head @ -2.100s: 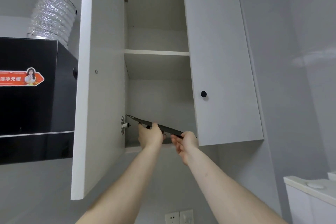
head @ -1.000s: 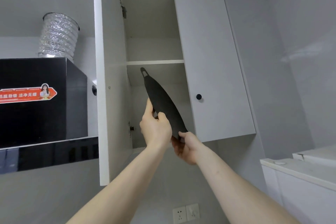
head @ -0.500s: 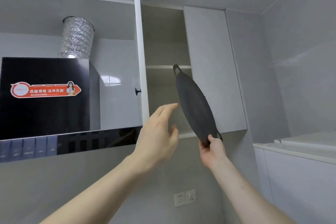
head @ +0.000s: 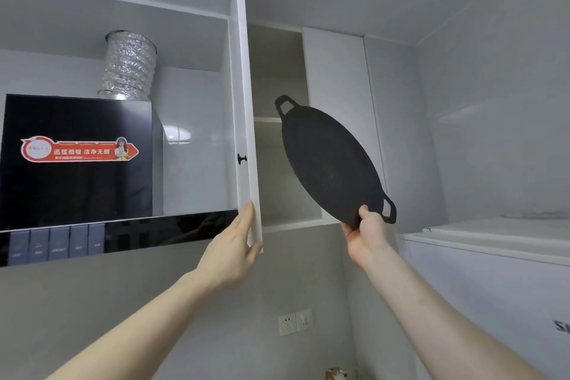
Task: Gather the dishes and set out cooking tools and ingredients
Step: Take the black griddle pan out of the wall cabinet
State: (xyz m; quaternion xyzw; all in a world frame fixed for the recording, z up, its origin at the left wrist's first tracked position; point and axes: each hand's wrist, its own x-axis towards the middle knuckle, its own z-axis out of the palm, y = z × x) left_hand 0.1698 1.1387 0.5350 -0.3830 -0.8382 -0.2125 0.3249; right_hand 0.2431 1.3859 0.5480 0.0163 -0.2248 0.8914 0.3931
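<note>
A flat round black griddle pan point(head: 330, 160) with a loop handle at each end hangs tilted in the air in front of the open wall cabinet point(head: 277, 170). My right hand point(head: 367, 234) grips its lower rim beside the lower loop handle. My left hand point(head: 236, 251) reaches up with straight fingers laid against the bottom corner of the white cabinet door point(head: 246, 120), which stands edge-on to me. The cabinet's lower compartment and its shelf show nothing inside.
A black range hood point(head: 77, 170) with a red sticker and a silver duct point(head: 128, 66) hangs at left. The cabinet's right door point(head: 337, 120) is closed. A white appliance top point(head: 493, 244) sits at right. Wall sockets point(head: 294, 322) are below the cabinet.
The pan came out of the cabinet and now hangs in my right hand alone. My left hand let go of it and moved to the door's lower corner. The door has swung partway closed.
</note>
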